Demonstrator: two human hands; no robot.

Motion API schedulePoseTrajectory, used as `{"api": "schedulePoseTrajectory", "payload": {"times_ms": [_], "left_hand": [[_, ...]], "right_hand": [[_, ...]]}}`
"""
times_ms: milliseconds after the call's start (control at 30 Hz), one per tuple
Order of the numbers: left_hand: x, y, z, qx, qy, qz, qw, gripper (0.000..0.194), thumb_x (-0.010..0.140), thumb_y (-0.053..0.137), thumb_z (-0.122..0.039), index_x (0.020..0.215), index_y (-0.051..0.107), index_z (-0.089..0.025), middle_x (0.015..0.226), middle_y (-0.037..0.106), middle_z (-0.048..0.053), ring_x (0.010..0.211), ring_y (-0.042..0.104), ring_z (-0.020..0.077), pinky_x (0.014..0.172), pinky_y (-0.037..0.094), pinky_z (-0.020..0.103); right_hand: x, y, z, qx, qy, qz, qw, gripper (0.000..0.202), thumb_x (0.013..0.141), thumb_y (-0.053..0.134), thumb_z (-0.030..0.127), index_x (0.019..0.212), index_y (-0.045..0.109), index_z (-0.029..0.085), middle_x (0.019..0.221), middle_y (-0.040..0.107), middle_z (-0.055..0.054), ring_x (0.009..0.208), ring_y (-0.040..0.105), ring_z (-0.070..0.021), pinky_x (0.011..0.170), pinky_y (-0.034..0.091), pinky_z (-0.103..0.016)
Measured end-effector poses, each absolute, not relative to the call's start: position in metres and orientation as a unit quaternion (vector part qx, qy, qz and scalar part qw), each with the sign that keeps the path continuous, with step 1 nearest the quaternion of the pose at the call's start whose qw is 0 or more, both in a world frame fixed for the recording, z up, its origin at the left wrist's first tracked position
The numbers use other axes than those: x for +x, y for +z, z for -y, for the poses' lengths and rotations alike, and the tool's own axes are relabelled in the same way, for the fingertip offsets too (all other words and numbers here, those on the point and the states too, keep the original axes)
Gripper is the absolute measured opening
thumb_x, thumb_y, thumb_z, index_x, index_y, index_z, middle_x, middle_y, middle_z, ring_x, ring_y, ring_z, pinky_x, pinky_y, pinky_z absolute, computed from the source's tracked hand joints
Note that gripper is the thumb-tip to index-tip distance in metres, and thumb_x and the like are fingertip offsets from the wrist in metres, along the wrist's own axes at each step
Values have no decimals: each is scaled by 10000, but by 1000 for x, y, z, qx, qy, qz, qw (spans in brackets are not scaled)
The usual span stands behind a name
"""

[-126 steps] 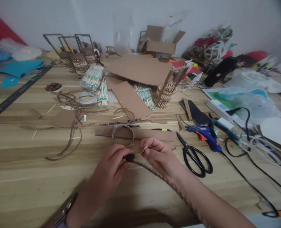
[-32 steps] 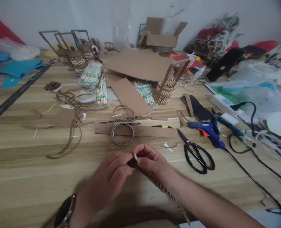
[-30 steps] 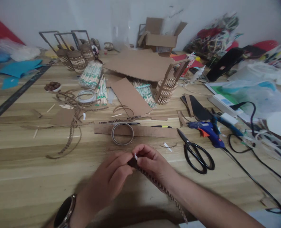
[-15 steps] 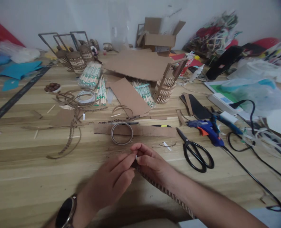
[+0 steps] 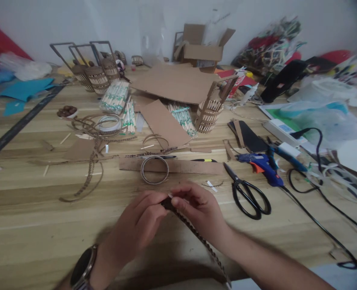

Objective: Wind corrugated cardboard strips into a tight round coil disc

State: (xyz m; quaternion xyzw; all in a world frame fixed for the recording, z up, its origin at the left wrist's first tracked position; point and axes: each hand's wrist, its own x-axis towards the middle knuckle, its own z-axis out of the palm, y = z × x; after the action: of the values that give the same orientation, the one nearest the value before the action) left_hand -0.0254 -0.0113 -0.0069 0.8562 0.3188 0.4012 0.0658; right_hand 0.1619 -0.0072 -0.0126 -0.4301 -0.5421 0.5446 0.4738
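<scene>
Close to the front of the table, my left hand (image 5: pixel 142 223) and my right hand (image 5: pixel 199 211) meet with their fingertips pinched on the end of a narrow brown corrugated cardboard strip (image 5: pixel 198 235). From there the strip hangs down along my right wrist toward the table's edge. A small white bit shows at my right fingertips; what it is I cannot make out. Just beyond my hands a ring of coiled strip (image 5: pixel 154 170) lies on a flat cardboard strip (image 5: pixel 190 166). Black-handled scissors (image 5: pixel 248 193) rest to the right of my right hand.
A blue glue gun (image 5: pixel 261 165) with its cord lies at the right, beside a black phone (image 5: pixel 251 137). A small slatted bucket (image 5: pixel 209 114) stands farther back. Curled brown strips (image 5: pixel 90 169) lie at left. Bundled wrapped sticks (image 5: pixel 115 94) and a cardboard sheet (image 5: pixel 172 80) are behind.
The strip's pinched end has turned and shows more between my fingers. Its hanging length has swung left, and my right hand has rotated slightly.
</scene>
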Motion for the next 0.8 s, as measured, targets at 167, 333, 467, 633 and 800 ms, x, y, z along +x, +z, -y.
{"api": "schedulePoseTrajectory", "payload": {"times_ms": [167, 333, 467, 633, 800], "left_hand": [[-27, -7, 11, 842, 411, -338, 82, 115, 963, 513, -109, 939, 566, -208, 946, 707, 62, 867, 700, 165, 769, 587, 279], [-26, -7, 14, 826, 419, -359, 116, 140, 934, 536, -96, 904, 581, -225, 944, 714, 48, 863, 700, 171, 762, 584, 288], [-23, -9, 19, 761, 440, -412, 240, 100, 885, 639, -155, 922, 603, -240, 994, 721, 37, 921, 709, 185, 795, 580, 293], [-17, -5, 18, 615, 472, -482, 409, 68, 861, 636, -173, 840, 600, -226, 867, 731, 7, 813, 727, 160, 710, 589, 247], [-14, 2, 12, 531, 448, -521, 496, 62, 773, 677, -210, 811, 628, -200, 735, 702, -8, 688, 702, 152, 619, 570, 234]], "right_hand": [[163, -13, 7, -422, 477, 611, 471, 88, 862, 741, 325, 919, 786, 276, 810, 761, -10, 741, 681, -179, 714, 507, -293], [164, -14, 5, -417, 457, 639, 457, 158, 852, 758, 373, 990, 780, 299, 822, 765, -7, 751, 688, -181, 715, 511, -294], [166, -14, 2, -407, 425, 671, 452, 133, 902, 708, 312, 1022, 766, 303, 868, 774, -9, 785, 695, -179, 749, 516, -300], [165, -14, 1, -385, 379, 709, 453, 207, 934, 659, 241, 1116, 731, 307, 945, 774, -19, 859, 699, -181, 775, 527, -299], [162, -14, 4, -385, 357, 721, 453, 219, 922, 667, 213, 1111, 729, 305, 908, 763, -17, 831, 694, -172, 732, 531, -274]]}}
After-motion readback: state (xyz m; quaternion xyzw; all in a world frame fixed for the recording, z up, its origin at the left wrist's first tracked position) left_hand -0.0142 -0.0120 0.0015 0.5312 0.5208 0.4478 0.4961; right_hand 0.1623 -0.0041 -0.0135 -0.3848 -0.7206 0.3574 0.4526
